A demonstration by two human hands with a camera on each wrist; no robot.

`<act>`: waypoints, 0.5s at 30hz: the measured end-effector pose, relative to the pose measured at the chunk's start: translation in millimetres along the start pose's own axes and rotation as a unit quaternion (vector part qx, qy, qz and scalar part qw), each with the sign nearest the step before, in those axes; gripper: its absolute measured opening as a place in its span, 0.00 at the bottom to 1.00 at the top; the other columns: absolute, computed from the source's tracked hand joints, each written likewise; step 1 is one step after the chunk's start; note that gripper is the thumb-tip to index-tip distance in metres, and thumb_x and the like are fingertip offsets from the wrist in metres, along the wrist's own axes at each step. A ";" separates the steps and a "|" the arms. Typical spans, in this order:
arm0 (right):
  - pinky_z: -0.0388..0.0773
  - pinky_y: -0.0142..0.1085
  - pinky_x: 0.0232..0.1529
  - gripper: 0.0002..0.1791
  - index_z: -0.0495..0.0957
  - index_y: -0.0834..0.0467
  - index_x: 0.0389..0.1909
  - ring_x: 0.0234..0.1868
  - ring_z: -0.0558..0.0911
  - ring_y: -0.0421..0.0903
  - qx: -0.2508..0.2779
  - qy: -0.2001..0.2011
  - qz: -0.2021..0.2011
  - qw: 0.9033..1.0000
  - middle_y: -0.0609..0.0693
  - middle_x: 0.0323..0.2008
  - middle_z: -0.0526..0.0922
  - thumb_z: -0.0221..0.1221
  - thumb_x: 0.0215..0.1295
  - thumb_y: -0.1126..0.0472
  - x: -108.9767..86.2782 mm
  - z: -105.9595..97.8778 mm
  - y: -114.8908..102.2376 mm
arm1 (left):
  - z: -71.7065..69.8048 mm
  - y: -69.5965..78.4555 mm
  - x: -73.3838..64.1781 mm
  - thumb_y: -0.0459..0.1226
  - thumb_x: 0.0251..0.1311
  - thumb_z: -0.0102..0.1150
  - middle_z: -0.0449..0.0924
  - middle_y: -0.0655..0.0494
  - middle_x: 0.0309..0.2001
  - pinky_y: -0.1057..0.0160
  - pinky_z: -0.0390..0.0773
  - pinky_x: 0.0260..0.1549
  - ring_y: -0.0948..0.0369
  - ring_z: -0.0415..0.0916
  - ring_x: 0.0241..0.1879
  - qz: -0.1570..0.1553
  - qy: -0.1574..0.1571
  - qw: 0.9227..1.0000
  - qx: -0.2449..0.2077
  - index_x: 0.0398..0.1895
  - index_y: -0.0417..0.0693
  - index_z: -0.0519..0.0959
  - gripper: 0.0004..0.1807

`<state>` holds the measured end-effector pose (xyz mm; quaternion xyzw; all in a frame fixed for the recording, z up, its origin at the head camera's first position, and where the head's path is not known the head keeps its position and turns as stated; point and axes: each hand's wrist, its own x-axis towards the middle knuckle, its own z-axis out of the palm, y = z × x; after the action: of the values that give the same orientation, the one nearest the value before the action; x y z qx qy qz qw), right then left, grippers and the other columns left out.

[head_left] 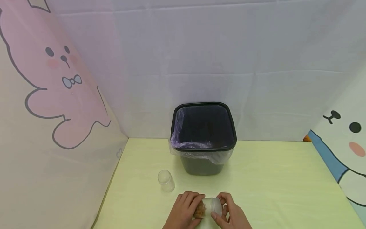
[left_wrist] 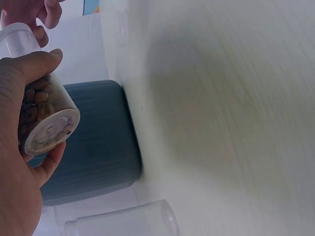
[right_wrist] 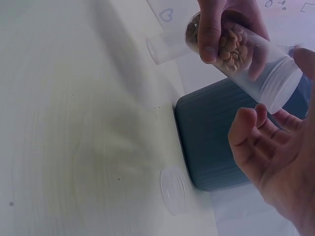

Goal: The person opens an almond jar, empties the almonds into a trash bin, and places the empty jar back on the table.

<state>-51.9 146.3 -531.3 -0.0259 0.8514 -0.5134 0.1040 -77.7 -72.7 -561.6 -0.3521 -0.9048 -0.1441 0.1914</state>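
Observation:
My left hand (head_left: 185, 208) grips a clear jar (head_left: 207, 206) that lies on its side in the air, tilted. Brown bean-like pieces (right_wrist: 234, 48) fill its base end; their exact kind is unclear. A translucent screw lid (right_wrist: 284, 84) sits on the other end. Around that lid are the fingers and thumb of my right hand (head_left: 233, 212), touching its edge at opposite sides. A second clear jar (head_left: 166, 181) stands upright without a lid, left of the hands. In the right wrist view, a loose clear lid (right_wrist: 173, 191) lies on the table.
Behind the hands stands a dark bin (head_left: 203, 165) with a thin plastic liner (head_left: 213, 156) folded over its rim. The pale yellow table (head_left: 280, 184) meets a white cloth backdrop (head_left: 211, 51). Printed cartoon cloths hang at both sides.

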 end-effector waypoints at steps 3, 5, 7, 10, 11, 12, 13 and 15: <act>0.67 0.27 0.18 0.21 0.67 0.50 0.53 0.16 0.68 0.31 -0.020 -0.007 0.009 1.000 0.43 0.33 0.74 0.63 0.65 0.49 0.9 -1.3 -0.3 | -1.1 -0.2 0.1 0.53 0.39 0.77 0.74 0.65 0.52 0.63 0.74 0.45 0.65 0.72 0.50 0.004 -0.009 1.000 0.009 0.64 0.59 0.71 0.44; 0.66 0.27 0.19 0.21 0.67 0.51 0.52 0.16 0.68 0.31 -0.027 -0.010 0.010 1.000 0.42 0.32 0.74 0.62 0.66 0.48 1.5 -1.8 -0.8 | -1.6 -0.3 0.4 0.54 0.39 0.77 0.74 0.64 0.52 0.63 0.74 0.44 0.65 0.72 0.50 0.008 -0.010 1.000 0.014 0.64 0.58 0.71 0.44; 0.66 0.27 0.19 0.20 0.67 0.51 0.52 0.16 0.68 0.31 -0.029 -0.010 0.009 0.999 0.42 0.30 0.74 0.62 0.66 0.48 1.5 -2.1 -1.4 | -1.7 -0.5 0.4 0.54 0.38 0.78 0.74 0.64 0.51 0.63 0.74 0.43 0.65 0.72 0.49 0.013 -0.009 1.000 0.019 0.63 0.58 0.71 0.45; 0.67 0.26 0.20 0.19 0.67 0.51 0.52 0.17 0.68 0.30 -0.030 -0.010 0.007 0.999 0.41 0.29 0.74 0.61 0.67 0.49 1.1 -2.8 -2.9 | -1.8 -0.8 -0.2 0.55 0.40 0.76 0.74 0.64 0.51 0.64 0.74 0.42 0.65 0.72 0.48 0.016 -0.008 1.000 0.020 0.63 0.58 0.71 0.43; 0.67 0.26 0.20 0.19 0.67 0.51 0.52 0.17 0.68 0.30 -0.028 -0.011 0.007 1.000 0.41 0.29 0.74 0.61 0.67 0.49 1.0 -3.3 -3.4 | -2.0 -0.8 -0.8 0.57 0.40 0.76 0.75 0.64 0.50 0.64 0.74 0.42 0.65 0.72 0.47 0.016 -0.008 1.000 0.018 0.63 0.59 0.71 0.43; 0.67 0.26 0.20 0.19 0.67 0.52 0.52 0.17 0.68 0.30 -0.026 -0.013 0.008 1.000 0.41 0.29 0.74 0.61 0.68 0.49 0.9 -4.2 -3.9 | -2.5 -0.6 -1.4 0.58 0.42 0.75 0.75 0.65 0.50 0.65 0.74 0.41 0.66 0.72 0.47 0.015 -0.008 1.000 0.012 0.63 0.59 0.71 0.42; 0.67 0.26 0.20 0.19 0.68 0.52 0.52 0.18 0.68 0.30 -0.025 -0.015 0.010 1.000 0.40 0.29 0.74 0.60 0.68 0.48 0.8 -5.0 -4.7 | -3.0 -0.3 -1.9 0.59 0.44 0.73 0.75 0.66 0.50 0.66 0.74 0.41 0.66 0.72 0.46 0.012 -0.008 1.000 0.005 0.63 0.59 0.71 0.42; 0.68 0.27 0.20 0.20 0.68 0.53 0.52 0.19 0.69 0.30 -0.017 -0.017 0.015 1.000 0.41 0.28 0.74 0.60 0.68 0.48 0.3 -6.7 -5.8 | -4.6 0.8 -2.9 0.63 0.47 0.69 0.75 0.68 0.49 0.68 0.73 0.40 0.69 0.72 0.44 0.003 -0.010 1.000 -0.009 0.63 0.61 0.72 0.40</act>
<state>-53.9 149.3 -523.2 -0.0241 0.8584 -0.4967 0.1255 -74.1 -75.6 -558.8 -0.3582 -0.9041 -0.1477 0.1799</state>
